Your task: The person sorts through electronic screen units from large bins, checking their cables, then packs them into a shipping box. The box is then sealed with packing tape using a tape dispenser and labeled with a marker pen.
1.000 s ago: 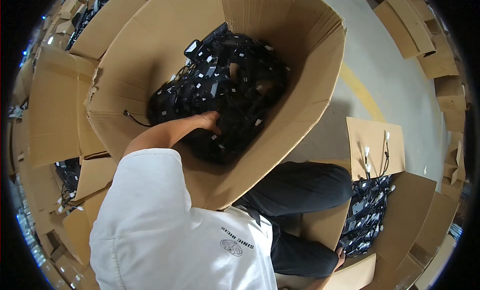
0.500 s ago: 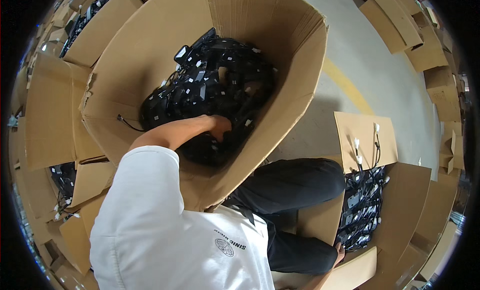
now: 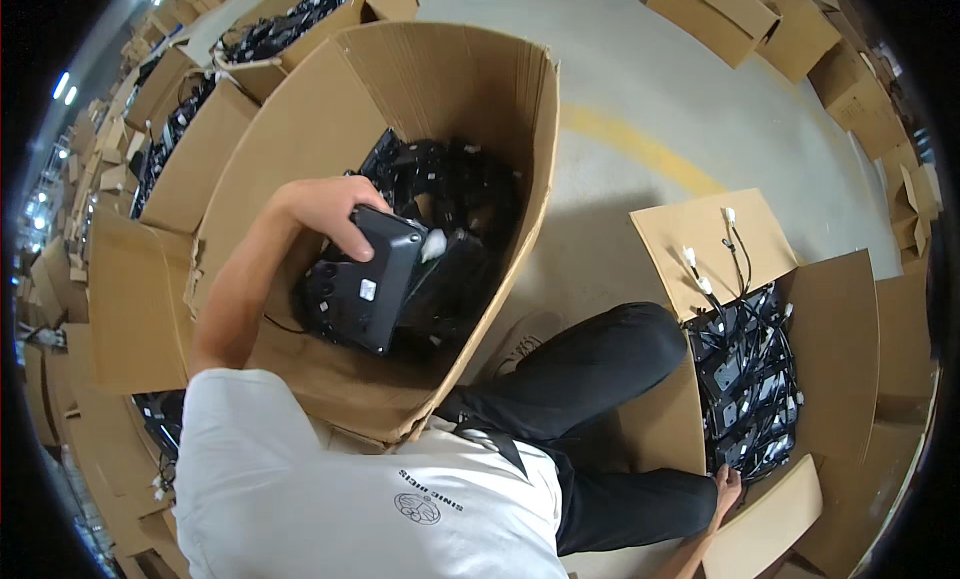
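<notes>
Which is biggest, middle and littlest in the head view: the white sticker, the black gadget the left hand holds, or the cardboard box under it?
Largest to smallest:
1. cardboard box
2. black gadget in the left hand
3. white sticker on the gadget

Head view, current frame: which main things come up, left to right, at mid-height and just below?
Cardboard panel → left hand gripping a black flat unit → shoe → right hand → smaller box's upright side wall.

Grips with bare left hand [image 3: 338,213], above a forward-angled bare left forearm [image 3: 243,289]. Holds bare right hand [image 3: 728,485] out rightward, partly curled.
</notes>
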Demonstrator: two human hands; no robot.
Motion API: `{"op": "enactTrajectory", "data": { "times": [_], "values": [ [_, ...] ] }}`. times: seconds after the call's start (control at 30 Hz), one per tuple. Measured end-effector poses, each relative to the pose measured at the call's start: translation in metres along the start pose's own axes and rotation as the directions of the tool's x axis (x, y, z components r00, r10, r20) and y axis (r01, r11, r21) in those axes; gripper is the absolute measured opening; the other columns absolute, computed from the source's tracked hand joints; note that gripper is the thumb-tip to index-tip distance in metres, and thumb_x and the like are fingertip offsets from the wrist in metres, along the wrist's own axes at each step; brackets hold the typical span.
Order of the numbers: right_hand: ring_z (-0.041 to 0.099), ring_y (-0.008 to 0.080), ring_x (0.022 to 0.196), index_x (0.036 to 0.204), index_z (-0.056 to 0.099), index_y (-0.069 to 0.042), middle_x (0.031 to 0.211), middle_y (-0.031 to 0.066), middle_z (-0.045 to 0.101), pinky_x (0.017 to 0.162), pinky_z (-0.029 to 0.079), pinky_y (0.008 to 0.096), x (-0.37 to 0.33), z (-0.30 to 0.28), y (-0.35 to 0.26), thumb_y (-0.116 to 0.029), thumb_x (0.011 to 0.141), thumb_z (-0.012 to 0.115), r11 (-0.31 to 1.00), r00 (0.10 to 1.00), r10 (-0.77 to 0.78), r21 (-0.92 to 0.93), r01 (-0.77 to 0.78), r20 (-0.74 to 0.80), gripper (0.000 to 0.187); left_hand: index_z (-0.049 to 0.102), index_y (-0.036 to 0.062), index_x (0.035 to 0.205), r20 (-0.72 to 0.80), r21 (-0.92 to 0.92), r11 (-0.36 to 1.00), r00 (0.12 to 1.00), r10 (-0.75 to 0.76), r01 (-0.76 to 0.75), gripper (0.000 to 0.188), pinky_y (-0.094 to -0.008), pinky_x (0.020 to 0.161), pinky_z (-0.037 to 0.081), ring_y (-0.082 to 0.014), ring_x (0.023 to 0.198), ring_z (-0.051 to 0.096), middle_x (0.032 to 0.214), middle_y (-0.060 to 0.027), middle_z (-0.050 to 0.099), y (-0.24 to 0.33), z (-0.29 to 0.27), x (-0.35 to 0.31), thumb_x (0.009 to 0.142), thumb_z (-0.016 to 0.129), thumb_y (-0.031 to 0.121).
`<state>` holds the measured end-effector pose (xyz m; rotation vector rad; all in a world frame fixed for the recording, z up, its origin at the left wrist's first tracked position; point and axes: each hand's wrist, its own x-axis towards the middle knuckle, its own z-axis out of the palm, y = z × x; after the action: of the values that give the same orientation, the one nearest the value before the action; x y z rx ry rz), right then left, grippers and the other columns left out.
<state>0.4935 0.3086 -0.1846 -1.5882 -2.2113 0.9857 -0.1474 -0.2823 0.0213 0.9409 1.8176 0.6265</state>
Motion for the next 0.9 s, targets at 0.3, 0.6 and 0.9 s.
{"op": "enactTrajectory", "data": {
  "times": [0.3,0.6,0.9],
  "values": [
    [0.060,0.0166,0.084,0.118,0.061,0.008,0.098,0.0125,0.066,0.077,0.048,0.0299,-0.035,0.037,-0.234,-0.016,0.096,0.059,0.897,0.924,-0.374,0.221,0.382,-0.075,0.033,0.068,-0.0125,0.089,-0.162,-0.325,0.550,0.618,0.769,-0.769,0.058,-0.0311,0.060,0.053,-0.0219,0.065,0.066,0.079,-0.0194,0.069,0.113,-0.038,-0.010,0.052,0.092,0.026],
    [0.060,0.0190,0.111,0.130,0.049,0.000,0.122,0.0106,0.060,0.099,0.049,0.0357,-0.147,0.159,-0.439,-0.037,0.095,0.066,0.127,0.428,-0.749,0.743,-0.657,0.506,0.053,0.066,-0.0099,0.100,-0.126,-0.437,0.562,0.666,0.735,-0.702,0.061,-0.0362,0.069,0.057,-0.0259,0.076,0.068,0.089,-0.0198,0.068,0.215,0.008,0.051,0.058,0.090,0.027],
    [0.061,0.0135,0.095,0.125,0.055,0.002,0.108,0.0056,0.065,0.084,0.052,0.0298,-0.094,0.083,-0.384,-0.030,0.101,0.058,0.409,0.819,-0.550,0.907,0.096,0.161,0.039,0.051,-0.0096,0.132,-0.368,-0.355,0.744,0.816,0.445,-0.566,0.086,-0.0286,0.086,0.056,-0.0171,0.092,0.069,0.113,-0.0129,0.066,0.262,0.047,0.075,0.067,0.081,0.038]
  ]
}}
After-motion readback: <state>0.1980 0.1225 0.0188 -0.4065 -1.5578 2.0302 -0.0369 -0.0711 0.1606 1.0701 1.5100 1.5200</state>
